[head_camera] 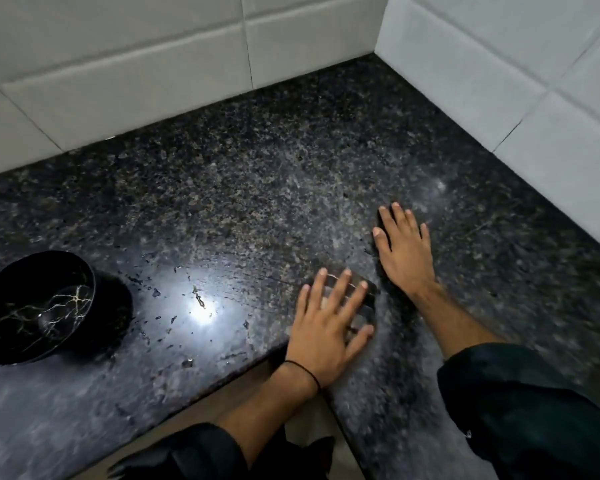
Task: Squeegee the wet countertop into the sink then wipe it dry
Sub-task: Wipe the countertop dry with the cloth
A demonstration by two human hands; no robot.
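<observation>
My left hand [329, 323] and right hand [404, 251] flat on granite bench [257, 168], lower centre, fingers spread, gripping nothing. Centre-left: water droplets [156, 292] beside black bowl [39, 306]. Not in view: squeegee, cloth, sink. Judgement: clearing incomplete, drying outstanding.

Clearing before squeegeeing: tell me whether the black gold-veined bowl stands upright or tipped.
Tipped: the black gold-veined bowl leans on its side on the speckled granite countertop, inside facing the camera.
</observation>
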